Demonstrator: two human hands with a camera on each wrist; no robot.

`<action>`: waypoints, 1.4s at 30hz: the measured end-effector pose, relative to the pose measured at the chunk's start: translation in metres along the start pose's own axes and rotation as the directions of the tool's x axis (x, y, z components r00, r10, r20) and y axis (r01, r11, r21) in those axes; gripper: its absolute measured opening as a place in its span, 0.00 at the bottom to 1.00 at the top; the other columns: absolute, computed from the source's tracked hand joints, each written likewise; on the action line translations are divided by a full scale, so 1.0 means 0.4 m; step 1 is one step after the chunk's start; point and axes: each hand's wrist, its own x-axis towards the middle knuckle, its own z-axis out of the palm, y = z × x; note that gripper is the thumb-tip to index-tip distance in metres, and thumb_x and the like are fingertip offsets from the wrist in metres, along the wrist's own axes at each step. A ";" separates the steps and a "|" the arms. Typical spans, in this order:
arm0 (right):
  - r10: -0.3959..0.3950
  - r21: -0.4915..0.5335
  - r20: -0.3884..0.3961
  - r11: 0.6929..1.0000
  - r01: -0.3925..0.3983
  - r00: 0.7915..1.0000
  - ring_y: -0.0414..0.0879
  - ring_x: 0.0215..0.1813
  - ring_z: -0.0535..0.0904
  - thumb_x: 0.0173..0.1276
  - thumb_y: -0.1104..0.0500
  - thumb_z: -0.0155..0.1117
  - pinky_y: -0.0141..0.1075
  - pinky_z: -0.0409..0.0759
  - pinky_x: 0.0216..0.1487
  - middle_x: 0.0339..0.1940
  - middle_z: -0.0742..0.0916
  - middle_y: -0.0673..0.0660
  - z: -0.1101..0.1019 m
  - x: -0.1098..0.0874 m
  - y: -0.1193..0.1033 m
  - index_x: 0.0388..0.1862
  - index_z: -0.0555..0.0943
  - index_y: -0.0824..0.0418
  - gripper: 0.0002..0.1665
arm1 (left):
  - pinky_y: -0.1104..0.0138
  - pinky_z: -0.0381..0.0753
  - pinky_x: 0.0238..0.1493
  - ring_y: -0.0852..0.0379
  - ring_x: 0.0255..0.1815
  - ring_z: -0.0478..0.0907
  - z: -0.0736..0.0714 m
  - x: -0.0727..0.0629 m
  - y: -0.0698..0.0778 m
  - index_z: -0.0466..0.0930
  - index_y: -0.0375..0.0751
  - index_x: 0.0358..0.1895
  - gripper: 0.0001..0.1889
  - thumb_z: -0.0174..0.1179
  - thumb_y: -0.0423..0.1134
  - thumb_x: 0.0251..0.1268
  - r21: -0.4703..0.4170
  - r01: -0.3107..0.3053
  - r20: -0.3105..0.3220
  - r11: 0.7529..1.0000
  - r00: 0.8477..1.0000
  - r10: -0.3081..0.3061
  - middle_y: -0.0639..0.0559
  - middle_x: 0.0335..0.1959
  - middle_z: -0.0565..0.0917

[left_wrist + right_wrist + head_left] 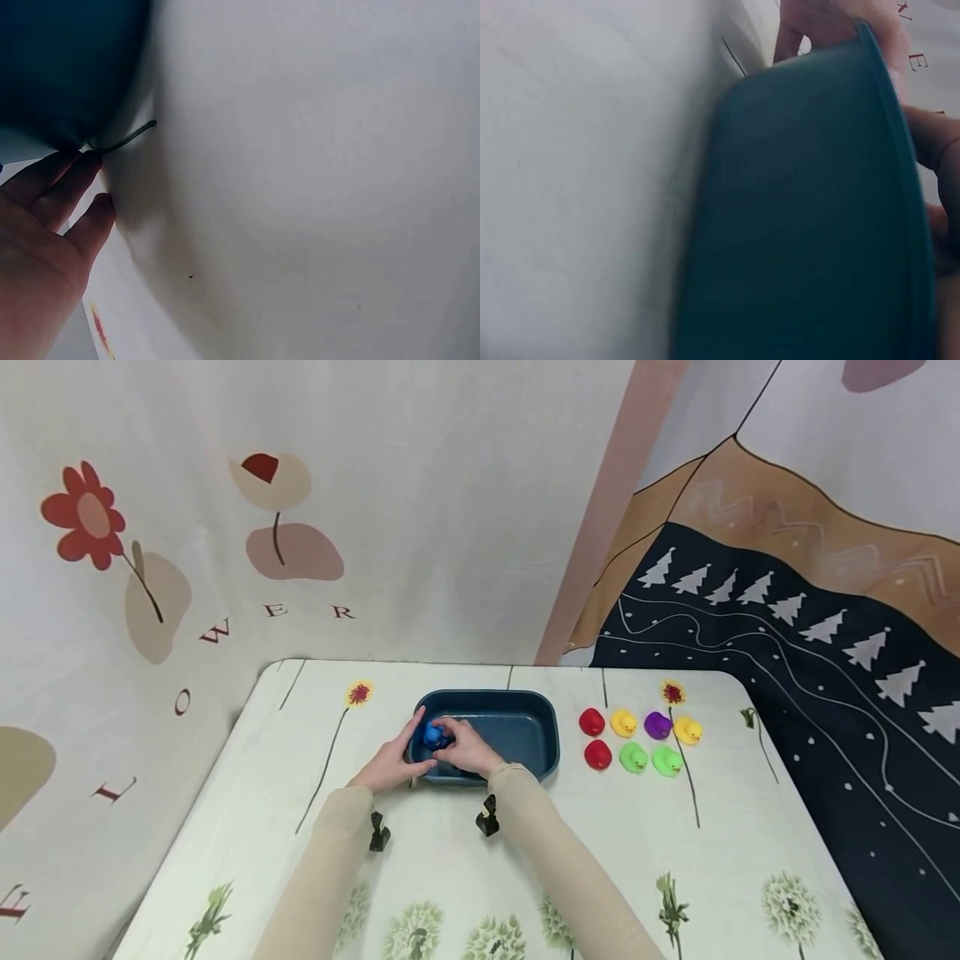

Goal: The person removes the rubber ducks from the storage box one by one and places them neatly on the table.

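Observation:
A dark teal rectangular tray [517,735] stands near the back middle of the table. At its left end, my left hand [390,764] rests against the side with fingers spread and fairly straight. The left wrist view has these fingers [67,184] touching the tray's outer wall [71,60] low down. Over the front rim reaches my right hand [468,750], its thumb and fingers pinching a small blue toy duck [433,735] in the tray's left part. In the right wrist view the tray wall [810,187] hides much of that hand.
Right of the tray, several toy ducks stand in two rows: red ones [592,722], yellow ones [623,722], a purple one [657,725] and green ones [633,757]. A flower-printed cloth [450,860] covers the table. Printed curtains [450,510] hang behind it.

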 end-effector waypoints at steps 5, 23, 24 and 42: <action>0.017 0.037 -0.072 0.999 -0.014 0.997 0.50 0.44 0.75 0.65 0.65 0.66 0.36 0.77 0.36 0.50 0.76 0.61 0.009 0.005 0.017 0.63 0.74 0.60 0.27 | 0.57 0.70 0.43 0.47 0.38 0.74 0.002 0.001 0.005 0.39 0.54 0.79 0.50 0.66 0.48 0.63 0.011 -0.010 -0.011 1.000 1.000 0.010 0.27 0.61 0.71; 0.010 0.070 -0.077 0.998 -0.005 0.997 0.47 0.42 0.74 0.64 0.65 0.67 0.34 0.76 0.35 0.45 0.80 0.56 0.007 0.002 0.021 0.53 0.81 0.60 0.17 | 0.62 0.65 0.29 0.56 0.17 0.61 0.004 0.001 0.002 0.36 0.58 0.79 0.51 0.66 0.47 0.63 -0.015 0.023 -0.005 1.000 1.000 -0.023 0.53 0.17 0.66; 0.011 0.064 -0.078 0.998 -0.006 0.997 0.47 0.42 0.74 0.64 0.65 0.67 0.34 0.76 0.35 0.44 0.80 0.56 0.007 0.002 0.020 0.53 0.81 0.60 0.17 | 0.62 0.65 0.28 0.56 0.17 0.61 0.004 0.001 0.002 0.36 0.58 0.79 0.51 0.66 0.47 0.63 -0.016 0.022 -0.007 1.000 1.000 -0.023 0.54 0.16 0.65; -0.022 0.100 -0.059 0.995 0.028 0.998 0.44 0.36 0.78 0.64 0.68 0.66 0.34 0.77 0.37 0.43 0.83 0.57 -0.013 -0.017 0.019 0.49 0.82 0.64 0.14 | 0.43 0.66 0.60 0.35 0.59 0.69 0.006 0.002 -0.008 0.37 0.61 0.78 0.50 0.65 0.51 0.62 -0.027 0.012 -0.008 1.000 1.000 -0.013 0.27 0.70 0.59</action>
